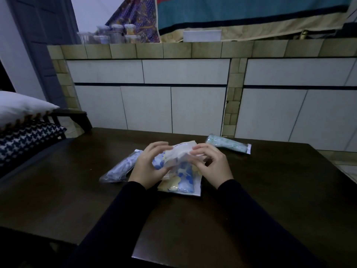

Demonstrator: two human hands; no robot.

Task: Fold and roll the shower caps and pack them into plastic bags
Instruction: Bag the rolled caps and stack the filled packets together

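- Three packed plastic bags show: a pale blue rolled cap in a bag (pixel 120 168) lying on the dark surface (pixel 270 180) just left of the left hand, a green-white rolled cap in a bag (pixel 228 144) farther back on the right, well apart from both hands, and the blue-and-yellow cap bag (pixel 182 175) between the hands.
- The blue-and-yellow cap bag lies partly on the surface, its near end resting toward the person, its far end raised up into the fingers.
- The left hand (pixel 148 165) has its fingers curled round the left side of the bag's top, thumb toward the middle.
- The right hand (pixel 210 165) pinches the bag's white upper flap (pixel 183 149) from the right, fingertips bent onto it.
- Both hands meet at the flap, nearly touching each other; they hide the middle of the bag, so whether the flap is sealed cannot be told.
- Dark sleeves (pixel 251 219) cover both forearms.
- A flat grey sheet (pixel 146 246) lies on the surface near the person, partly under the arms.
- To the left, two cushions (pixel 25 128) sit on a chair: one white, one houndstooth.
- Behind the surface stands a tiled counter with white cabinet doors (pixel 173 97); several clear jars (pixel 114 33) and patterned cloths (pixel 231 14) are on top.
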